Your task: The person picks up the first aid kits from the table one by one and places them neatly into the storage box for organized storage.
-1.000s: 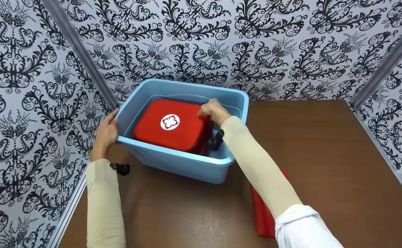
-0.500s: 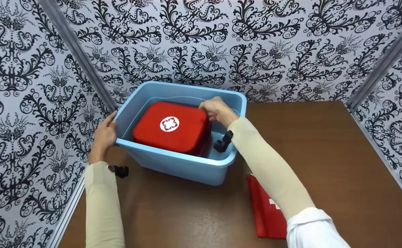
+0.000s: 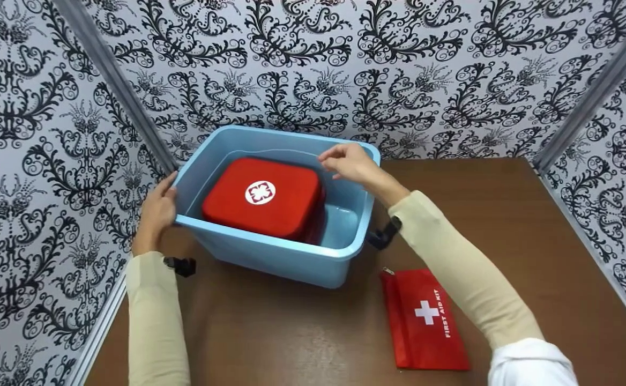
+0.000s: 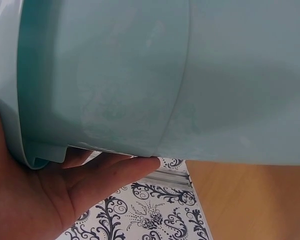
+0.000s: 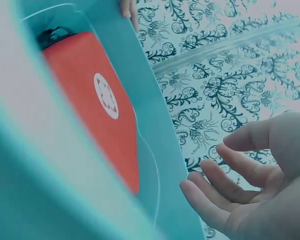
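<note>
A light blue plastic tub [image 3: 270, 257] stands on the brown table, a red first aid case [image 3: 286, 193] with a white round emblem lying inside. At the tub's left end my left hand [image 3: 157, 212] holds the rim; the left wrist view shows its fingers [image 4: 115, 177] against the outer wall below the rim. My right hand [image 3: 358, 166] is over the tub's right back part, fingers loosely bent and nothing in them. In the right wrist view, the red case [image 5: 95, 95] lies apart from that hand, and a black handle [image 5: 55, 36] shows at its end.
A flat red zip pouch [image 3: 420, 327] marked FIRST AID KIT lies on the table [image 3: 533, 241], right of the tub and beside my right forearm. Patterned wall panels [image 3: 313, 69] stand close behind the tub and on its left.
My right hand has let go of the red case's right back corner, lifted, and drawn to the right. The pouch has come out from behind my forearm. My left hand stays at the rim.
</note>
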A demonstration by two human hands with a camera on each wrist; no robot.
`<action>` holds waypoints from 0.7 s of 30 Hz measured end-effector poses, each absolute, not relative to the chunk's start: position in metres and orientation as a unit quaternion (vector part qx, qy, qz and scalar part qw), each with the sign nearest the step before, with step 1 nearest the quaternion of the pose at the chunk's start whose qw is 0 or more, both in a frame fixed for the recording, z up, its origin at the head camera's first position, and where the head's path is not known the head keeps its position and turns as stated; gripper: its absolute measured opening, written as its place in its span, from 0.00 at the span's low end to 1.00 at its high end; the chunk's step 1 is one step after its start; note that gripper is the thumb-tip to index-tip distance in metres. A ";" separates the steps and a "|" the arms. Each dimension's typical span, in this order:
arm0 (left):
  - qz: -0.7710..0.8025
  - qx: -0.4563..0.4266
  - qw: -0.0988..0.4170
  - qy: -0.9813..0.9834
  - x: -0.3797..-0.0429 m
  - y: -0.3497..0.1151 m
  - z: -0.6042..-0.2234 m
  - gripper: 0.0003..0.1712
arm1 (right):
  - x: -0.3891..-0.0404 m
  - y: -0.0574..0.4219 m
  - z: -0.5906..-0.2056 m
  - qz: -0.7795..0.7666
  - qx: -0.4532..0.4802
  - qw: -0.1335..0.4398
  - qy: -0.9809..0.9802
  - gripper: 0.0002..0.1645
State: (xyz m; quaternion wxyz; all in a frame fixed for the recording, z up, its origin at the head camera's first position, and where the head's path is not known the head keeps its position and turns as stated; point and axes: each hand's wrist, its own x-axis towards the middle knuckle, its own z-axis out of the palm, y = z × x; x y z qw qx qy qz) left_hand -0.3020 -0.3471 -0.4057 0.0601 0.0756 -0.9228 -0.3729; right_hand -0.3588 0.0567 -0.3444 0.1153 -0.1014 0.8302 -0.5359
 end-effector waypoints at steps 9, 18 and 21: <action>-0.383 0.086 0.057 -0.918 -0.301 -0.347 -0.404 0.30 | -0.338 0.097 -0.350 -0.405 -0.242 0.048 0.880 0.16; -0.391 0.085 0.046 -0.915 -0.303 -0.348 -0.405 0.30 | -0.315 0.136 -0.369 -0.300 -0.358 0.002 0.884 0.19; -0.393 0.086 0.045 -0.914 -0.302 -0.348 -0.405 0.30 | -0.309 0.146 -0.376 -0.301 -0.366 -0.015 0.880 0.21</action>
